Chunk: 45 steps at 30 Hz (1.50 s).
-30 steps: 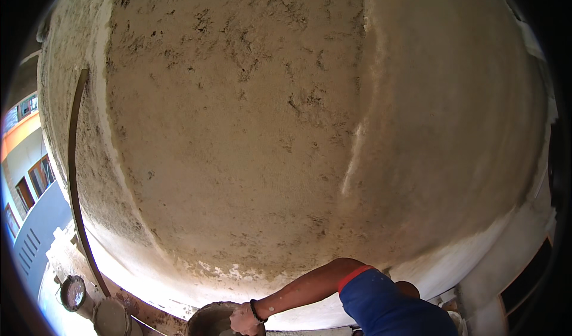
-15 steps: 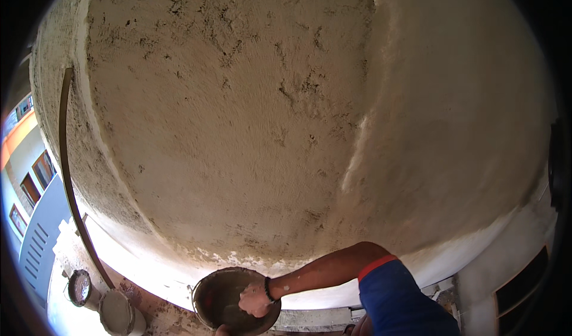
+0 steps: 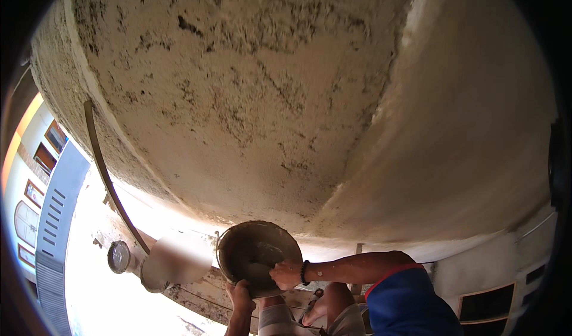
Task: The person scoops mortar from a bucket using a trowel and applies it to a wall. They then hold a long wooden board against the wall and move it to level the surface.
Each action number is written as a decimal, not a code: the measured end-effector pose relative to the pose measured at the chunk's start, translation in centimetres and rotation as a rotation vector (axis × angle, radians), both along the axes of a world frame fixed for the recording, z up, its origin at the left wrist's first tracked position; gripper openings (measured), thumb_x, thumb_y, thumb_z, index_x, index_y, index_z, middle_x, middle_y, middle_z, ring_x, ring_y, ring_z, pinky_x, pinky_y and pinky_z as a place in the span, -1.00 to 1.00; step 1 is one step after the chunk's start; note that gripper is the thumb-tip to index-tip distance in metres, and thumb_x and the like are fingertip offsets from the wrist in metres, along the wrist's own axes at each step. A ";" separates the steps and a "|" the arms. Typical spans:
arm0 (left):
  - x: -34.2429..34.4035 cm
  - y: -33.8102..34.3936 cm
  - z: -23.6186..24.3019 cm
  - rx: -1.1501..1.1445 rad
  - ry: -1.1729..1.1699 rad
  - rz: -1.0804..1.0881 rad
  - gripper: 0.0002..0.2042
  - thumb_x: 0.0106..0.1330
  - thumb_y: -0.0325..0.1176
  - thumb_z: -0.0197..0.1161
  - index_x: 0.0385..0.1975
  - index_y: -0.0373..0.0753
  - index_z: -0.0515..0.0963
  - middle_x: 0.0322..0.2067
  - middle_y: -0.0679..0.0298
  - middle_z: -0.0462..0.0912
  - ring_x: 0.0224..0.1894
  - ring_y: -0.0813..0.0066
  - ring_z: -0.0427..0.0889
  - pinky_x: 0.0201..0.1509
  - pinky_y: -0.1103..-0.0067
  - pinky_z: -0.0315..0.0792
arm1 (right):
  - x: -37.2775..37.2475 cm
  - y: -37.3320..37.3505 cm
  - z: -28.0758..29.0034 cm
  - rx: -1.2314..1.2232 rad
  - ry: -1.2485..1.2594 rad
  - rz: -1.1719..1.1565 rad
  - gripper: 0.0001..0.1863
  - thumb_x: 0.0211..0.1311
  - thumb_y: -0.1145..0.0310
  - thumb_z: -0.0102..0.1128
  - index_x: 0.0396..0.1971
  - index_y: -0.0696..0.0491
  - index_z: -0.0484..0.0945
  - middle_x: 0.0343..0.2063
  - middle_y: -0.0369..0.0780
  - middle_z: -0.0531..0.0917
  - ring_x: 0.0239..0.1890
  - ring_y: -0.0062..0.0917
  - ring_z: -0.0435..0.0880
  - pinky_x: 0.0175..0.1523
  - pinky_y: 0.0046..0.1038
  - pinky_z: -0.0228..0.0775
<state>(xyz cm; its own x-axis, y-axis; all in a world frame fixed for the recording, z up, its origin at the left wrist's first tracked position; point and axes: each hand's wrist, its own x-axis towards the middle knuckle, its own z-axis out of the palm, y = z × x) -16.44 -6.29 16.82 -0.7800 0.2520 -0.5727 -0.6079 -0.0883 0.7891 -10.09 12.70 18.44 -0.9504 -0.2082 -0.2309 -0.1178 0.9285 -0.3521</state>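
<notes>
A dark, mortar-smeared bucket [image 3: 238, 249] is tilted with its mouth toward me, low in the middle of the view. My left hand [image 3: 241, 297] is closed on its near left edge, the thumb up against the rim. My right hand [image 3: 287, 274], with a dark beaded band at the wrist, reaches over the near right rim into the bucket. Its fingers are curled. A greyish patch shows beside them, but whether that is a tool blade or wet mortar I cannot make out. Beyond the bucket spreads a large plastered surface [image 3: 238, 127], rough and pitted at left and smoother at right.
A long strip [image 3: 104, 172] leans against the plaster at left. Near its foot stand a small round container [image 3: 119, 257] and a larger pale one, partly blurred, on mortar-stained planks [image 3: 205, 294]. My legs [image 3: 336, 303] are below the bucket.
The view has shifted, bringing the bucket higher and further right. My left hand and legs now show more fully. My right hand has moved from mid-bucket toward its near right rim.
</notes>
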 end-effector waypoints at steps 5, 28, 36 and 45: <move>2.0 -1.3 7.8 -0.028 -0.105 -0.066 -0.55 -0.04 -0.55 0.13 -0.06 -0.33 0.28 -0.27 0.09 0.48 -0.31 0.24 0.56 -0.36 0.43 0.51 | 1.9 3.4 20.1 -0.096 -0.166 0.026 -0.82 0.02 0.30 0.07 -0.49 0.08 0.57 -0.52 -0.03 0.63 -0.39 -0.14 0.65 -0.27 -0.17 0.52; 5.9 4.6 30.7 0.056 0.009 -0.303 -0.65 0.01 -0.57 0.05 -0.13 -0.32 0.47 -0.34 0.18 0.58 -0.40 0.35 0.61 -0.37 0.49 0.53 | 11.2 6.4 33.9 0.242 0.021 -0.111 -0.89 -0.16 0.36 0.16 -0.65 0.07 0.59 -0.56 -0.12 0.63 -0.44 -0.28 0.65 -0.43 -0.26 0.51; 9.9 4.8 36.7 0.202 0.047 -0.200 -0.65 -0.01 -0.56 0.04 -0.14 -0.34 0.45 -0.36 0.20 0.57 -0.36 0.40 0.62 -0.28 0.51 0.56 | 13.3 8.5 41.7 -0.058 -0.100 0.003 -0.80 0.06 0.32 0.12 -0.33 0.09 0.53 -0.49 -0.18 0.55 -0.28 -0.33 0.59 -0.23 -0.26 0.45; 11.5 5.1 37.5 0.195 0.145 -0.227 -0.57 -0.05 -0.58 0.02 -0.07 -0.38 0.44 -0.26 0.26 0.55 -0.30 0.51 0.54 -0.28 0.63 0.48 | 16.6 11.5 50.5 0.497 0.439 -0.140 -0.86 0.06 0.34 0.15 -0.40 0.06 0.54 -0.57 -0.14 0.55 -0.44 -0.34 0.58 -0.26 -0.25 0.38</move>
<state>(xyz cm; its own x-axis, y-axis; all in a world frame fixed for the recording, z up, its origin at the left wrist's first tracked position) -4.90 -1.16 54.31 -0.7613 0.5226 -0.3839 -0.5122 -0.1216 0.8502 6.47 24.23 68.98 -0.9882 -0.0454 0.1464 -0.0195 0.9847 0.1733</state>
